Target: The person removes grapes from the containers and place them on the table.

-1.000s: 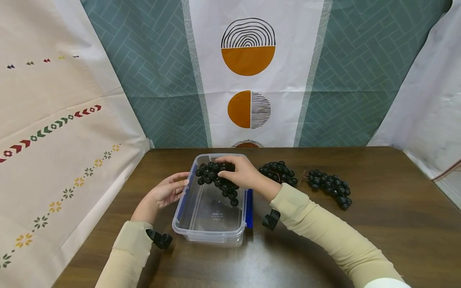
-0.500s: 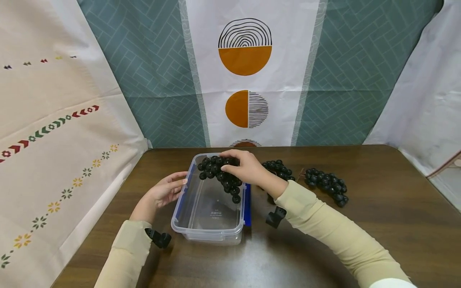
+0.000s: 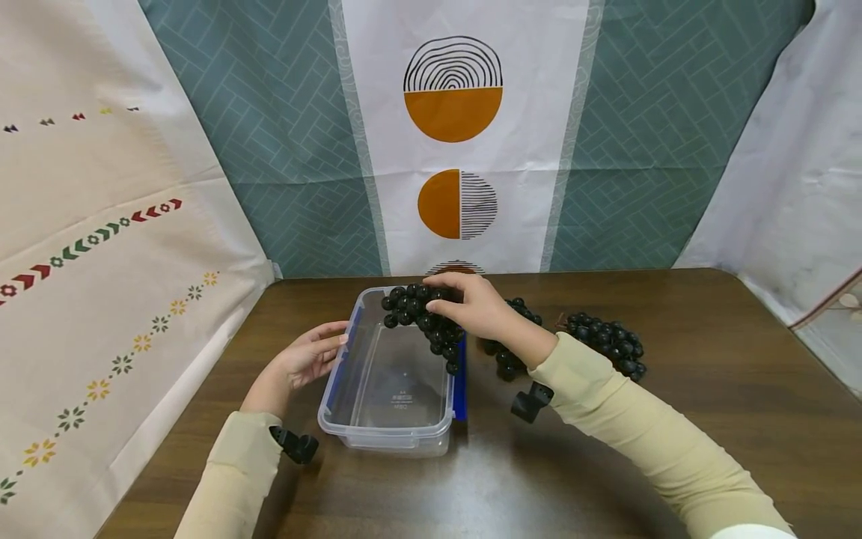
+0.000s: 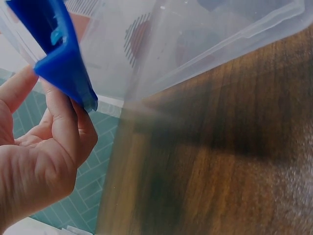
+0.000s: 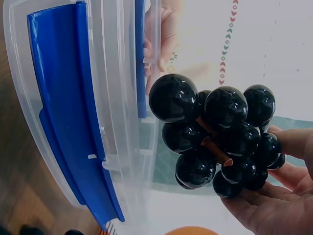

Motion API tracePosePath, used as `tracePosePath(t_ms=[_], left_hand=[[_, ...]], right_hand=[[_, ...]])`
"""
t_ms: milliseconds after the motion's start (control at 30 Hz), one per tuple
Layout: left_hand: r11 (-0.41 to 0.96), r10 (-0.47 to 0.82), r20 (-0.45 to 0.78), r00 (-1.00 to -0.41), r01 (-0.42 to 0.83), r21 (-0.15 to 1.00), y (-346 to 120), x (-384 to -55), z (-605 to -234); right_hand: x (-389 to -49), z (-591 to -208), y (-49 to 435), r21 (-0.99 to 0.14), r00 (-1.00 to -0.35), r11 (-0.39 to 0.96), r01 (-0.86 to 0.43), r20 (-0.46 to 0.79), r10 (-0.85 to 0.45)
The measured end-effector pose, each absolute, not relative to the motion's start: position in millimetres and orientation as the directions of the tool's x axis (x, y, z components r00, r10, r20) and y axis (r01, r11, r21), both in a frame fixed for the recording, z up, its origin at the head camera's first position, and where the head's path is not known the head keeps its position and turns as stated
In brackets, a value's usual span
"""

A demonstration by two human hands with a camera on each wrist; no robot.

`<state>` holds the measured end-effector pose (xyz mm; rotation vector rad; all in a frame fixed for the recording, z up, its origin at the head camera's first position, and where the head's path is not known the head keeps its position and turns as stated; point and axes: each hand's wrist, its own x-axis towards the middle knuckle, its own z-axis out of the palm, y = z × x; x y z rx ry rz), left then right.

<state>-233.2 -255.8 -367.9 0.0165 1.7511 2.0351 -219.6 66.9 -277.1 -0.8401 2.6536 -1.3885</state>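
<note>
My right hand holds a bunch of black grapes above the far right part of a clear plastic container. Shiny round grapes and a short brown stem fill the right wrist view, with thumb and fingers gripping the bunch from the side. The container is lidless, and its blue latch flaps hang down at the sides. At its left side my left hand holds the edge, fingers around a blue latch in the left wrist view. Two more bunches lie on the table; my right arm partly hides both.
Right of the container lie a second bunch of grapes and a third bunch farther right. The wooden table ends at a patterned cloth backdrop, with white cloth on both sides.
My right hand has moved right and slightly up with its grapes, from over the container's far middle toward its right edge. The left hand keeps its place at the container's side.
</note>
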Motion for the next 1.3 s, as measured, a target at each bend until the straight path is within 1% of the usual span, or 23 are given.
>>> tracePosePath(t_ms=[267, 600, 967, 1300], left_hand=[[-0.103, 0.325, -0.298, -0.898, -0.347, 0.932, -256, -235, -370], [-0.091, 0.329, -0.291, -0.899, -0.337, 0.937, -256, -235, -374], [-0.07, 0.322, -0.31, -0.895, -0.349, 0.934, -257, -236, -366], [-0.081, 0.321, -0.318, -0.892, -0.36, 0.929, -257, -235, -367]], right_hand=[[-216, -274, 76, -0.786, -0.851, 0.427, -0.447, 0.227, -0.474], [-208, -271, 90, -0.78, -0.86, 0.442, -0.443, 0.23, -0.456], [-203, -270, 109, -0.763, -0.856, 0.457, -0.457, 0.238, -0.459], [-195, -274, 132, -0.778, -0.836, 0.409, -0.477, 0.259, -0.484]])
